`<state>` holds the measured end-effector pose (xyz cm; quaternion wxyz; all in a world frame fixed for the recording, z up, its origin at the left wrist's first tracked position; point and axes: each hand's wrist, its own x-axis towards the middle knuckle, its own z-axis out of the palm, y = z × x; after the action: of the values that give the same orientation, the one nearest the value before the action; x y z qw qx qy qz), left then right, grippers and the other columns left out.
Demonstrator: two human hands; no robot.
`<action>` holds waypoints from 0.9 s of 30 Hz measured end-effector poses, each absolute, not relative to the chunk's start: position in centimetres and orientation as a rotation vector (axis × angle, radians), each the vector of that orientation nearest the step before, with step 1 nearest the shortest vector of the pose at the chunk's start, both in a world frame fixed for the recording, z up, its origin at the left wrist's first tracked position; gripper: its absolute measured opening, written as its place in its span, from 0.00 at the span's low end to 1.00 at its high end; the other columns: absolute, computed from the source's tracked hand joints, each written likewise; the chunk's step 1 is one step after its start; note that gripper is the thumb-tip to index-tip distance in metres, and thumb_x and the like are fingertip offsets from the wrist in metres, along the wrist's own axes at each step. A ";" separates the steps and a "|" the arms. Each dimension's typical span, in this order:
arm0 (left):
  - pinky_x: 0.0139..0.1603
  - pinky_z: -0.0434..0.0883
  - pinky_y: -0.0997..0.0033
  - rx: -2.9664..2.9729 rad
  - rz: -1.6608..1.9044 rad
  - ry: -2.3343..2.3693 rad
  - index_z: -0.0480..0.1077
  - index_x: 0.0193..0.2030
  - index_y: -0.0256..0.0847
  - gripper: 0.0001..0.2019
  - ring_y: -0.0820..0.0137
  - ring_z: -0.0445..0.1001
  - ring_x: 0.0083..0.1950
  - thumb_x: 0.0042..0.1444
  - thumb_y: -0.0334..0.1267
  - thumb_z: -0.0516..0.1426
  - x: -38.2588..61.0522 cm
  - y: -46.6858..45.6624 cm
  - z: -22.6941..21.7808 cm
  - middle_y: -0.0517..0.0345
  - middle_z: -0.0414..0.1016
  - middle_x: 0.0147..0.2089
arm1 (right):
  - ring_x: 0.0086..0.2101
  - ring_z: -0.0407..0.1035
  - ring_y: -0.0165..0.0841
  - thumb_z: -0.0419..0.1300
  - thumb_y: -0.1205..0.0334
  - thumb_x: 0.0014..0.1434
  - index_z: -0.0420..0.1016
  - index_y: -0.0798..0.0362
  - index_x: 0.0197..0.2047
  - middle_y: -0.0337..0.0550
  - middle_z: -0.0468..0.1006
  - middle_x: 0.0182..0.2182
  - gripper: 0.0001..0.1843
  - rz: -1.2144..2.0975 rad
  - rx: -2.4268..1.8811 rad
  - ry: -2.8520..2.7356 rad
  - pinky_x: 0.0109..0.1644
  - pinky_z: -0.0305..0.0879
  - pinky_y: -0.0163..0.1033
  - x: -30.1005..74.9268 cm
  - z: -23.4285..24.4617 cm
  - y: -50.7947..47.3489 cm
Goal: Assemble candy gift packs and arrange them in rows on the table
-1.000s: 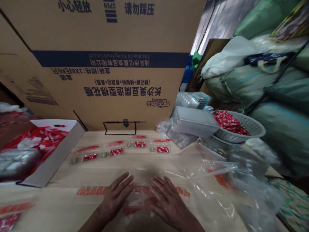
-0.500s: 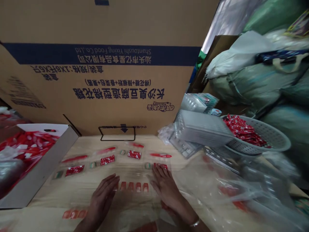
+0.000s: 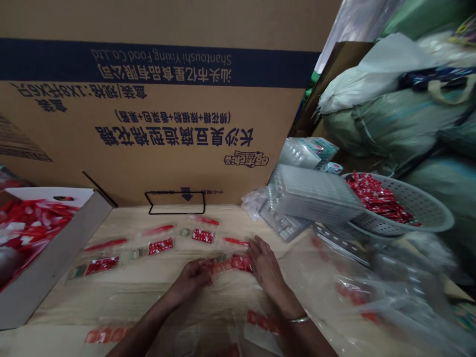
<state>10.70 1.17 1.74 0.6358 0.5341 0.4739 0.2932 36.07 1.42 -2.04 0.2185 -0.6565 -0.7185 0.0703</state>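
My left hand and my right hand rest on a clear plastic bag with small red packets, one hand at each end of it. The left fingers curl in a pinch on the bag's left edge. The right fingers lie flat over its right end, beside a red stick. Three more clear bags with red packets lie in a row beyond my hands on the wooden table.
A large printed cardboard box stands behind the table. An open white box of red packets sits at the left. At the right are stacked clear trays, a grey basket of red sweets and loose plastic bags.
Both hands have moved forward across the table, pushing the clear bag up to the row of bags. The left fingers have curled in. The camera has tilted down.
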 end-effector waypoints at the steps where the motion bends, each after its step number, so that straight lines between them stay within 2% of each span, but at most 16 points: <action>1: 0.31 0.67 0.72 1.169 0.674 1.088 0.75 0.40 0.36 0.29 0.73 0.69 0.26 0.39 0.59 0.64 10.8 1.2 1.9 0.62 0.72 0.25 | 0.56 0.62 0.45 0.46 0.61 0.64 0.73 0.57 0.52 0.58 0.68 0.56 0.20 0.221 -1.779 -1.914 0.59 0.62 0.54 36.3 -1.9 1.3; 3: 0.31 0.67 0.72 1.091 0.662 1.102 0.74 0.39 0.36 0.29 0.74 0.69 0.25 0.37 0.59 0.66 10.8 1.2 2.3 0.62 0.72 0.27 | 0.56 0.63 0.43 0.45 0.57 0.65 0.75 0.55 0.48 0.56 0.70 0.54 0.20 0.342 -1.680 -1.717 0.60 0.61 0.53 36.9 -1.3 0.6; 5: 0.31 0.67 0.72 1.068 0.610 1.102 0.73 0.36 0.37 0.27 0.74 0.71 0.26 0.38 0.58 0.65 10.7 1.1 2.7 0.62 0.72 0.27 | 0.53 0.66 0.41 0.44 0.52 0.66 0.73 0.52 0.49 0.52 0.72 0.52 0.21 0.597 -1.548 -1.541 0.59 0.62 0.50 37.4 -0.1 -0.3; 8: 0.29 0.66 0.73 1.127 0.524 1.066 0.71 0.32 0.38 0.23 0.73 0.70 0.25 0.42 0.57 0.63 11.2 1.7 3.0 0.63 0.70 0.23 | 0.43 0.72 0.37 0.51 0.48 0.63 0.66 0.50 0.56 0.45 0.77 0.43 0.23 0.961 -1.409 -1.430 0.48 0.70 0.42 37.4 1.2 -1.7; 10: 0.27 0.66 0.73 1.222 0.527 1.085 0.71 0.34 0.38 0.20 0.74 0.69 0.24 0.45 0.54 0.62 11.9 2.6 2.8 0.63 0.69 0.23 | 0.36 0.72 0.35 0.55 0.47 0.60 0.64 0.52 0.58 0.42 0.77 0.37 0.26 0.999 -1.415 -1.404 0.40 0.70 0.38 37.0 1.0 -2.0; 13: 0.28 0.67 0.73 1.467 0.647 1.282 0.72 0.40 0.37 0.15 0.74 0.69 0.25 0.47 0.43 0.60 13.2 4.6 2.2 0.58 0.74 0.32 | 0.33 0.70 0.35 0.55 0.46 0.58 0.64 0.55 0.56 0.43 0.76 0.35 0.28 0.847 -1.507 -1.303 0.37 0.69 0.38 36.9 -0.7 -1.2; 16: 0.29 0.67 0.73 1.720 0.653 1.488 0.72 0.45 0.36 0.17 0.73 0.69 0.27 0.46 0.33 0.59 14.4 6.0 1.6 0.55 0.75 0.38 | 0.36 0.71 0.39 0.54 0.45 0.57 0.65 0.58 0.56 0.51 0.75 0.40 0.30 0.656 -1.685 -1.334 0.39 0.71 0.43 37.2 -2.5 0.1; 18: 0.31 0.67 0.73 1.851 0.550 1.538 0.72 0.46 0.36 0.18 0.72 0.70 0.29 0.46 0.28 0.58 14.9 6.2 1.4 0.55 0.75 0.36 | 0.42 0.70 0.43 0.52 0.48 0.58 0.64 0.60 0.57 0.57 0.72 0.45 0.30 0.490 -1.779 -1.451 0.45 0.71 0.49 37.3 -3.0 0.5; 20: 0.33 0.67 0.72 1.940 0.451 1.545 0.74 0.42 0.37 0.16 0.70 0.72 0.31 0.46 0.25 0.56 15.3 5.8 1.3 0.56 0.75 0.34 | 0.51 0.66 0.46 0.50 0.52 0.61 0.64 0.61 0.58 0.62 0.69 0.51 0.27 0.298 -1.769 -1.615 0.54 0.66 0.53 37.0 -2.8 0.3; 23: 0.35 0.68 0.71 2.017 0.387 1.506 0.74 0.38 0.38 0.13 0.68 0.73 0.34 0.47 0.24 0.54 15.5 5.0 1.3 0.55 0.76 0.33 | 0.60 0.56 0.46 0.51 0.59 0.63 0.66 0.56 0.59 0.58 0.63 0.60 0.23 0.153 -1.649 -1.953 0.61 0.59 0.54 36.3 -2.4 0.0; 25: 0.38 0.70 0.70 2.076 0.401 1.479 0.75 0.38 0.38 0.13 0.67 0.74 0.36 0.48 0.24 0.53 15.1 4.7 1.5 0.54 0.77 0.36 | 0.61 0.55 0.46 0.53 0.62 0.62 0.68 0.54 0.58 0.54 0.63 0.61 0.21 0.158 -1.633 -2.116 0.61 0.59 0.53 35.9 -2.4 0.5; 27: 0.44 0.71 0.65 2.200 0.438 1.508 0.74 0.40 0.38 0.13 0.64 0.75 0.43 0.50 0.25 0.53 14.1 4.8 1.9 0.50 0.77 0.41 | 0.60 0.56 0.47 0.54 0.64 0.61 0.69 0.54 0.57 0.53 0.65 0.60 0.20 0.153 -1.706 -2.149 0.59 0.61 0.54 35.9 -2.3 1.4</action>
<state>14.09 4.81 1.86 0.2176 0.7944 0.5447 0.1581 35.92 1.40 -2.26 0.1955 -0.6090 -0.7668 0.0545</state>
